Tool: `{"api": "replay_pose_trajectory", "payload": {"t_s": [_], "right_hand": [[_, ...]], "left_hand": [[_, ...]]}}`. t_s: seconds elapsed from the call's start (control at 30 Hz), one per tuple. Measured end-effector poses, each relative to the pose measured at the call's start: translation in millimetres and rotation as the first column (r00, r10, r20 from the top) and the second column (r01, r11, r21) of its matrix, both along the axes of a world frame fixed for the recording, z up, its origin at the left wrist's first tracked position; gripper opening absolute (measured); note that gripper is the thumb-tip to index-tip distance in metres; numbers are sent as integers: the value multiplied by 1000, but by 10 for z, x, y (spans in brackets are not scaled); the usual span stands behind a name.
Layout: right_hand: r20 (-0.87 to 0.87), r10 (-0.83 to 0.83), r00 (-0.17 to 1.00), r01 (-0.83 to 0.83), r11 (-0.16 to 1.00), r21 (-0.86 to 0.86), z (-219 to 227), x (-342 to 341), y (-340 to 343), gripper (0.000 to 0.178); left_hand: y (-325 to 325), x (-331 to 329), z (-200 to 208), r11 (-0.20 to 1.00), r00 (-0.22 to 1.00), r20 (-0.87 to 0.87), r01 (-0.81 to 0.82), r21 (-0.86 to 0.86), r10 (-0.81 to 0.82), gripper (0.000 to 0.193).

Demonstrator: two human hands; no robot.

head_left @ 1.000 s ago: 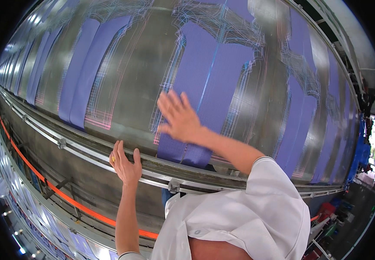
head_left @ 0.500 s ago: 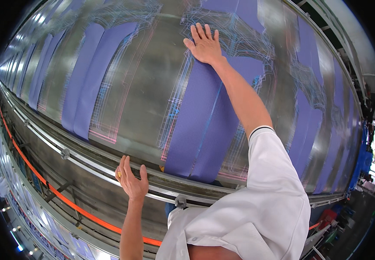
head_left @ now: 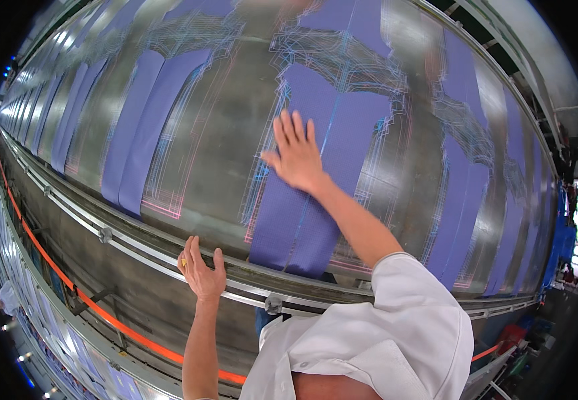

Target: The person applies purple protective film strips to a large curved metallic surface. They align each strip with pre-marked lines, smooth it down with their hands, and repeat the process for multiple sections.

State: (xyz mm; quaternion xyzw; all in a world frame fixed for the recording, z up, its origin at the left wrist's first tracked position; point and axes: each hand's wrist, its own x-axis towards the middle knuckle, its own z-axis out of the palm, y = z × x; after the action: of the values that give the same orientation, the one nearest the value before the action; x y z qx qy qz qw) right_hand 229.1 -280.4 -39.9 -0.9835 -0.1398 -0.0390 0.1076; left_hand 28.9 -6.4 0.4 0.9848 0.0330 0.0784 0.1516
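A purple textured fabric panel (head_left: 343, 143) lies lengthwise on a grey table (head_left: 225, 143), its near end reaching the table's edge. My right hand (head_left: 297, 153) is over the panel's left side, palm down with fingers spread; whether it presses on the cloth I cannot tell. Around the panel run many drawn blue, white and pink outlines (head_left: 362, 60). Beside the near edge, above the metal rail (head_left: 159, 259), my left hand (head_left: 203, 270) holds nothing, its fingers apart.
More purple panels lie in rows to the left (head_left: 143, 123) and right (head_left: 461, 213), and another panel (head_left: 349, 23) lies at the far side. An orange strip (head_left: 112, 320) runs along lower left. Blue material (head_left: 565, 230) stands at far right.
My right hand has moved back toward me, from the panel's far end to its middle left. The far corner it covered now shows. My left hand has hardly moved.
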Motion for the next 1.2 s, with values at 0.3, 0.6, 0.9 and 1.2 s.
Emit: {"api": "replay_pose_trajectory", "payload": {"t_s": [0.3, 0.6, 0.9, 1.2], "right_hand": [[-122, -1, 992, -8, 997, -74, 180, -648, -580, 84], [-2, -385, 923, 385, 923, 12, -105, 810, -1449, 83], [-46, -434, 900, 436, 899, 50, -57, 644, -1249, 84], [-50, -276, 960, 279, 957, 77, -64, -811, -670, 84]], "left_hand": [[19, -57, -23, 1000, 1000, -20, 4, 13, -4, 56], [8, -66, -46, 1000, 999, -37, 9, 4, -8, 58], [8, -49, -72, 1000, 999, 34, 14, 3, -14, 58], [4, -60, -73, 1000, 998, 60, 21, -8, -21, 56]]}}
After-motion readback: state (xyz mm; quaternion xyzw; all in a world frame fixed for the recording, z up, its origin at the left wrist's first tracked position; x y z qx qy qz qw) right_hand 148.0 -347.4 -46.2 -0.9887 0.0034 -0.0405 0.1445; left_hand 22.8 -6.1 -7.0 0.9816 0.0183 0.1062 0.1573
